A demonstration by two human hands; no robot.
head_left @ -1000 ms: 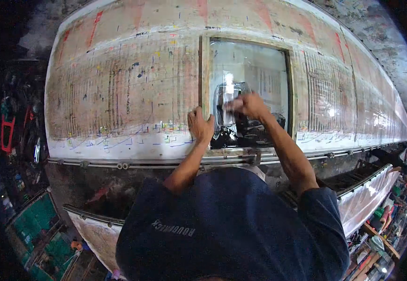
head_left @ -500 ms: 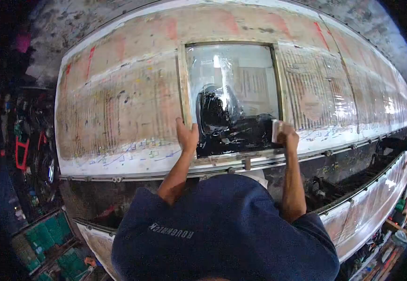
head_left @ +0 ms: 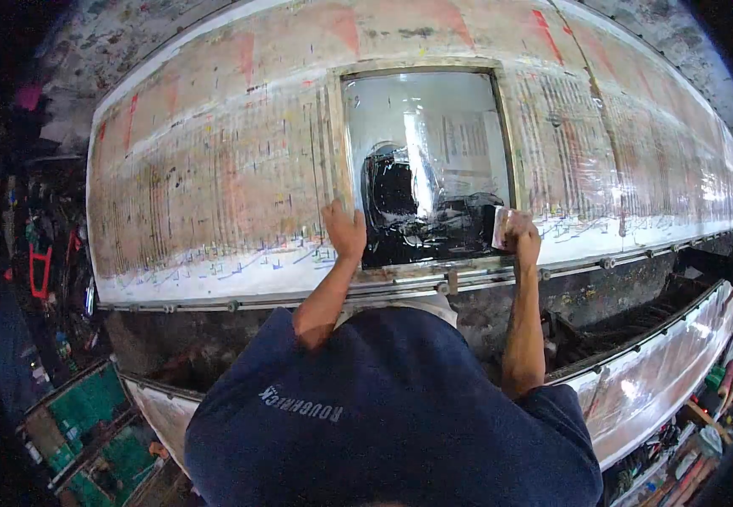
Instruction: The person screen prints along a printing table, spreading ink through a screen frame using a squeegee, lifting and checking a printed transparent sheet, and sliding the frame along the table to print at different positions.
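A wood-edged frame (head_left: 339, 127) lies on the long stained table, with a glossy pale mesh (head_left: 383, 106) inside it. Black wet ink (head_left: 392, 186) covers the mesh's lower part and a rounded patch at its left. At the frame's lower left side rests my left hand (head_left: 346, 230), thumb and fingers apart, holding nothing. My right hand (head_left: 525, 242) is wrapped round a small flat pale scraper (head_left: 502, 226), stained reddish, at the lower right corner of the frame. The scraper's far edge is over the dark ink.
The long table (head_left: 214, 203) carries coloured marks and stripes, and a metal rail (head_left: 299, 300) with small stops runs along its near edge. A second long table (head_left: 637, 393) stands at the lower right. Green panels (head_left: 88, 406) lie at the lower left, tools at the far right.
My right hand moved from the middle of the mesh to the lower right corner with the scraper. The ink spread differently over the mesh. My left hand stayed by the frame's left side.
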